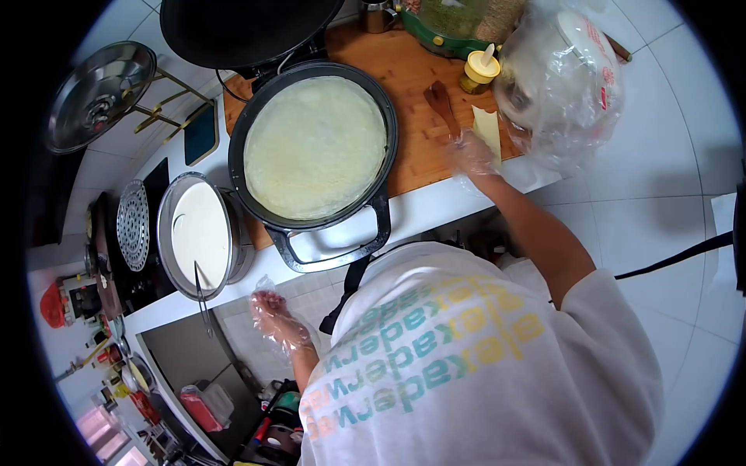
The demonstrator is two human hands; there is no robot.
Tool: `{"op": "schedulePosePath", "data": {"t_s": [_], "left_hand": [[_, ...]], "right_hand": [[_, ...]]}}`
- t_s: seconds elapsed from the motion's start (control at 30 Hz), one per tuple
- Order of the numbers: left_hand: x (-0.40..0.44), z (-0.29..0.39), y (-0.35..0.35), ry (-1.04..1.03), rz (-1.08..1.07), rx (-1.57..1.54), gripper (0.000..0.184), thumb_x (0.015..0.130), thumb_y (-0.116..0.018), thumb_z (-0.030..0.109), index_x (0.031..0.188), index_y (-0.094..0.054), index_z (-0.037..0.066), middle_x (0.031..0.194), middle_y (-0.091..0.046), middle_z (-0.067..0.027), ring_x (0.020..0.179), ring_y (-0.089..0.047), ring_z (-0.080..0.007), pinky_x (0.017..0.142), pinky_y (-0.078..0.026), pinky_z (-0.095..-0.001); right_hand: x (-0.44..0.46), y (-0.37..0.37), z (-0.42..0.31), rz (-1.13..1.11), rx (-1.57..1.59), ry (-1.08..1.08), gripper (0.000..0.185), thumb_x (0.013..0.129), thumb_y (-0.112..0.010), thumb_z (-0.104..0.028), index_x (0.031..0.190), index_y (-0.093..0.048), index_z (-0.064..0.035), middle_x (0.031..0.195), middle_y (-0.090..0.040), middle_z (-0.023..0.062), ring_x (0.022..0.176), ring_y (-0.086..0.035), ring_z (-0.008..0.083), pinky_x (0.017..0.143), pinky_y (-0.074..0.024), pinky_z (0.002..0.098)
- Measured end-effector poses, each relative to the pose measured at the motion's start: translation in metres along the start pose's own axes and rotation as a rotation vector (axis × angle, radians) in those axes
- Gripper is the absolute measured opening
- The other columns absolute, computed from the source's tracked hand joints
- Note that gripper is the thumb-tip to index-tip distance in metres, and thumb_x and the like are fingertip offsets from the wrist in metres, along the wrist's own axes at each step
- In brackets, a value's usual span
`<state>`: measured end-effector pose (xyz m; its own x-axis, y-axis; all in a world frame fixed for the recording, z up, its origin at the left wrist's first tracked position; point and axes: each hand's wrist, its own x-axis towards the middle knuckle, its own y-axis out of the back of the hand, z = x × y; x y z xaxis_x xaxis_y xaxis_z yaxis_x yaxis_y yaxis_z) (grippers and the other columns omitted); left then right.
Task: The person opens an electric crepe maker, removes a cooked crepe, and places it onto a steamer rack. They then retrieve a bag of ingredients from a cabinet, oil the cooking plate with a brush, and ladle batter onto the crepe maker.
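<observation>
My right hand [472,154], in a clear plastic glove, is closed round the handle end of a brown wooden spatula [440,102] at the counter's front edge. Right beside it lies a pale, flat strip [487,132]. My left hand [278,320], gloved in clear plastic too, hangs low in front of the counter with its fingers curled in and nothing visible in them. Between the hands sits a round black griddle [391,140] with its lid raised. A thin, pale yellow-green crepe [315,147] covers most of its plate.
Left of the griddle stands a metal pot [165,225] of white batter [200,233], a thin metal utensil [200,291] leaning over its rim. A yellow-lidded jar [479,71], a green divided container [443,39] and a plastic-wrapped bundle [559,85] stand at the right on the wooden board [412,167].
</observation>
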<state>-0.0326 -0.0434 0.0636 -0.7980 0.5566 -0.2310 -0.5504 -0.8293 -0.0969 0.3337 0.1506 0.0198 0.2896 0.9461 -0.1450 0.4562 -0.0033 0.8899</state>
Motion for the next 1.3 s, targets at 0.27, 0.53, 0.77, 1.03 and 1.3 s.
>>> {"op": "schedulePosePath", "data": {"t_s": [0.27,0.53,0.77,1.03,1.3], "left_hand": [[-0.007,0.046,-0.057,-0.244,-0.289,0.003,0.019,0.086,-0.051,0.025,0.079,-0.045,0.008,0.070,-0.044,-0.0005,0.064,-0.041,-0.0089,0.057,-0.032,-0.0213],[-0.012,0.058,-0.107,-0.291,-0.708,0.165,0.014,0.084,-0.054,0.016,0.086,-0.049,0.003,0.071,-0.050,-0.0018,0.064,-0.044,-0.0086,0.059,-0.037,-0.0218],[-0.017,0.041,-0.115,-0.129,-0.709,-0.029,0.009,0.085,-0.054,0.012,0.087,-0.048,0.005,0.071,-0.049,-0.0024,0.063,-0.044,-0.0095,0.058,-0.036,-0.0216],[-0.011,0.027,-0.086,-0.086,-0.694,-0.010,0.011,0.084,-0.056,0.014,0.088,-0.051,0.005,0.074,-0.051,0.0001,0.068,-0.045,-0.0063,0.060,-0.035,-0.0194],[-0.010,0.024,-0.073,-0.045,-0.665,-0.048,0.011,0.083,-0.057,0.011,0.089,-0.050,0.005,0.077,-0.050,0.0005,0.070,-0.045,-0.0065,0.063,-0.037,-0.0191]], "right_hand": [[-0.045,0.079,-0.036,-0.542,1.068,0.130,0.020,0.084,-0.053,-0.018,0.099,-0.048,-0.0062,0.072,-0.051,0.0003,0.064,-0.047,0.0060,0.051,-0.0392,0.0211],[-0.018,0.187,-0.088,-0.245,0.519,0.630,0.036,0.088,-0.046,-0.029,0.119,-0.046,-0.0129,0.069,-0.049,-0.0017,0.060,-0.049,0.0089,0.052,-0.0407,0.0242],[-0.036,0.189,-0.139,-0.084,-0.659,0.922,0.028,0.085,-0.045,-0.027,0.110,-0.055,-0.0209,0.076,-0.056,0.0093,0.077,-0.054,0.0252,0.072,-0.0424,0.0351],[-0.028,0.164,-0.191,-0.127,-1.111,1.026,0.016,0.073,-0.055,-0.016,0.083,-0.063,-0.0072,0.083,-0.061,0.0120,0.077,-0.060,0.0278,0.065,-0.0482,0.0353],[0.014,0.114,-0.206,-0.243,-1.189,1.111,0.018,0.065,-0.063,-0.016,0.078,-0.063,-0.0036,0.083,-0.062,0.0135,0.075,-0.062,0.0276,0.063,-0.0501,0.0334]]}}
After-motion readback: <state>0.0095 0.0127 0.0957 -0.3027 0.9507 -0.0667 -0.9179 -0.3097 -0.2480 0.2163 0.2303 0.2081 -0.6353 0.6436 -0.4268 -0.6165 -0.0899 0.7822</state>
